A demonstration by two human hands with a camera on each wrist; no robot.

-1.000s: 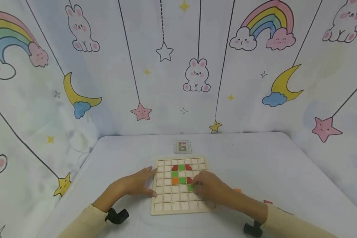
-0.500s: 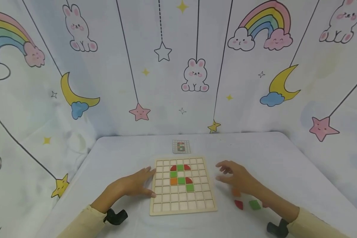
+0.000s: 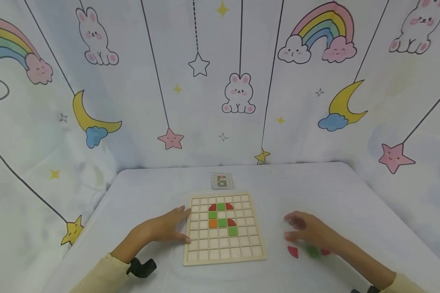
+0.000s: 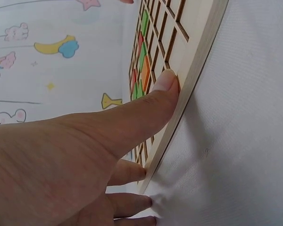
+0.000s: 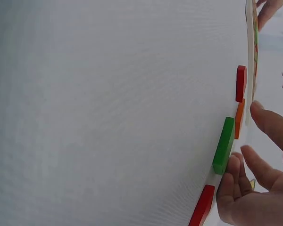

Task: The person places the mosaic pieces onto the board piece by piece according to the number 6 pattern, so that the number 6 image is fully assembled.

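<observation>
A wooden grid board (image 3: 242,244) lies on the white table, with several green, red and orange tiles set in its upper and middle cells, among them an orange square (image 3: 213,223) and a green square (image 3: 233,231). My left hand (image 3: 163,226) rests at the board's left edge, its thumb on the rim in the left wrist view and fingers spread along the side. To the right of the board, my right hand (image 3: 309,231) hovers with fingers parted over loose tiles: a red quarter-round (image 3: 292,252), a green tile (image 5: 223,146), an orange one (image 5: 239,120) and another red one (image 5: 202,207).
Behind the board lies a small pattern card (image 3: 222,181) showing a coloured 6 on a grid. A white printed backdrop (image 3: 201,106) with rabbits, stars and moons rises behind the table and along its sides.
My right hand has let go of the green tile in the board and moved right to the loose tiles. My left hand has stayed at the board's edge.
</observation>
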